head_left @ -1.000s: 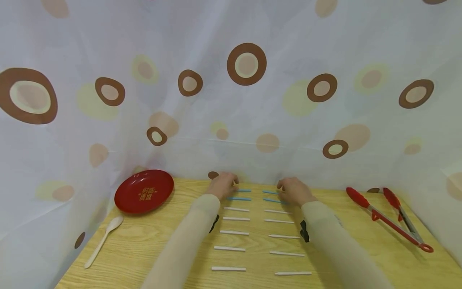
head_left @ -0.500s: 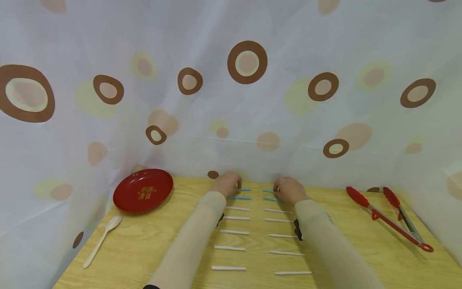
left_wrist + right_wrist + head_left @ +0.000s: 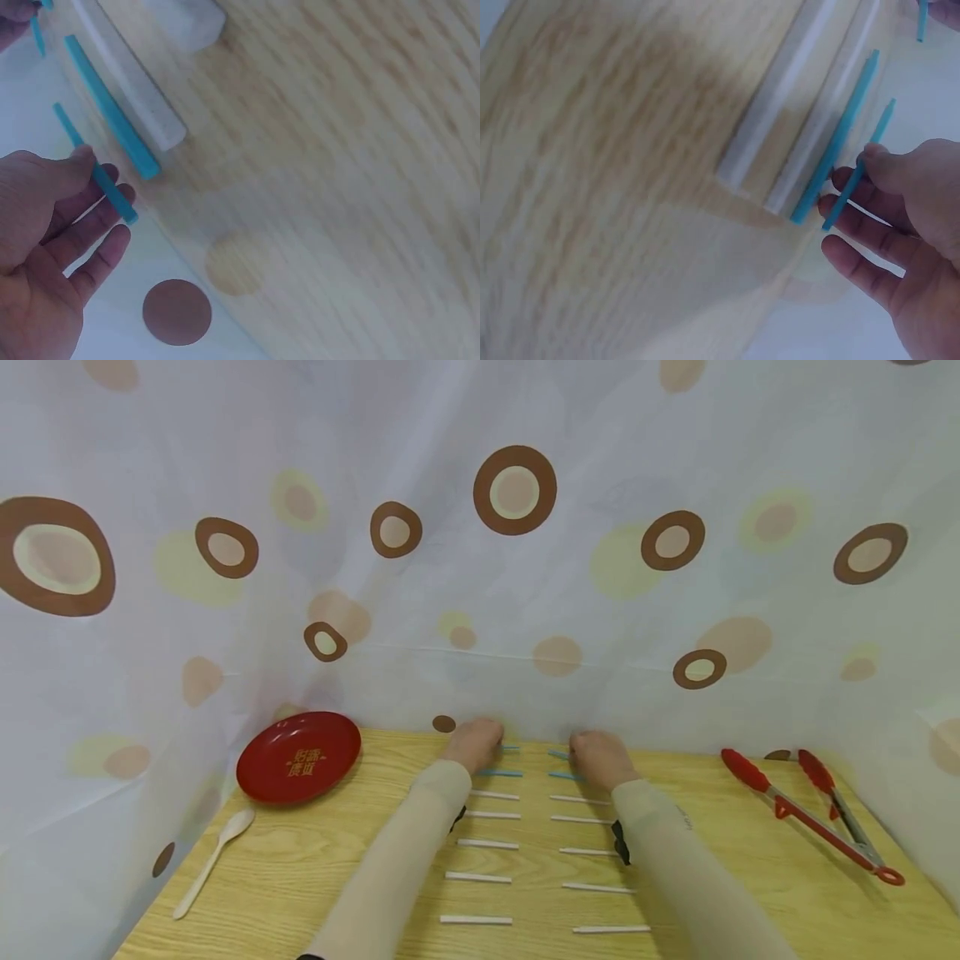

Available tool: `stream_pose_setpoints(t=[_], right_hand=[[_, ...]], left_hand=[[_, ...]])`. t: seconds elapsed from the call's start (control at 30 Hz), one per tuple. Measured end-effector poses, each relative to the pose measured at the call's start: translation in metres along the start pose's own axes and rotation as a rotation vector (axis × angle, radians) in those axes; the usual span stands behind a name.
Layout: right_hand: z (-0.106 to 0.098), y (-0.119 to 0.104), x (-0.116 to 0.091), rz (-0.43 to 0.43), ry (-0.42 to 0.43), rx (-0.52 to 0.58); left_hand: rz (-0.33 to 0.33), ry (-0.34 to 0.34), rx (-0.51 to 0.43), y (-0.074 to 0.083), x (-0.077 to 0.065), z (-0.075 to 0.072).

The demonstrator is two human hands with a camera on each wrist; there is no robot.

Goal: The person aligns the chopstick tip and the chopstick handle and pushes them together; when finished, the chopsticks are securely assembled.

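At the far edge of the table, my left hand pinches a slim blue stick between thumb and fingertips. My right hand holds a matching blue stick in the same way. Both held sticks look slightly raised off the wood in the wrist views. A second blue stick lies just nearer than the left hand's one, and another blue stick lies beside the right hand's. Toward me run two columns of white sticks, with one white stick on the left and one white stick on the right among several.
A red plate with gold characters sits at the back left, with a pale spoon in front of it. Red-tipped tongs lie spread on the right. A spotted curtain stands behind the wooden table.
Both hands have moved inward toward each other and closed their fingers on the two farthest blue sticks. Those sticks have risen and tilted slightly; the others lie as before.
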State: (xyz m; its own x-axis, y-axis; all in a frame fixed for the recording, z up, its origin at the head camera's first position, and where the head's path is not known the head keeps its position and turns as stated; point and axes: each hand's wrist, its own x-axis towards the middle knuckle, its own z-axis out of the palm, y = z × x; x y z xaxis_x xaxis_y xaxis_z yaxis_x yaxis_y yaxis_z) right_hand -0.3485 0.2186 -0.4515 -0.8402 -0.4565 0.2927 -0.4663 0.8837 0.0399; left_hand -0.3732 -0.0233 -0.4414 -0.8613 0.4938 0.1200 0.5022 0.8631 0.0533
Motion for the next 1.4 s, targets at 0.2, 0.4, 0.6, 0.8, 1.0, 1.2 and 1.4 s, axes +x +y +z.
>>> stream_pose_setpoints(t=[0.2, 0.4, 0.6, 0.8, 1.0, 1.2, 1.4], right_hand=[[-0.011, -0.001, -0.008, -0.076, 0.063, 0.118], [-0.031, -0.006, -0.022, -0.088, 0.034, 0.133], [-0.047, -0.01, -0.038, -0.114, 0.143, 0.044], [-0.06, -0.023, -0.052, -0.206, 0.205, -0.038], [-0.071, -0.041, -0.06, -0.297, 0.224, -0.075], [-0.075, -0.05, -0.064, -0.333, 0.254, -0.011], [-0.076, -0.056, -0.066, -0.346, 0.268, 0.044]], left_hand=[[0.045, -0.001, -0.041, 0.002, -0.006, -0.015], [0.114, 0.018, -0.102, 0.001, -0.018, -0.03], [0.132, 0.025, -0.118, -0.003, -0.037, -0.037], [0.243, 0.074, -0.115, 0.001, -0.064, -0.039], [0.318, 0.183, -0.091, 0.01, -0.084, -0.046], [0.362, 0.221, -0.113, 0.019, -0.094, -0.053], [0.362, 0.224, -0.098, 0.024, -0.097, -0.055]])
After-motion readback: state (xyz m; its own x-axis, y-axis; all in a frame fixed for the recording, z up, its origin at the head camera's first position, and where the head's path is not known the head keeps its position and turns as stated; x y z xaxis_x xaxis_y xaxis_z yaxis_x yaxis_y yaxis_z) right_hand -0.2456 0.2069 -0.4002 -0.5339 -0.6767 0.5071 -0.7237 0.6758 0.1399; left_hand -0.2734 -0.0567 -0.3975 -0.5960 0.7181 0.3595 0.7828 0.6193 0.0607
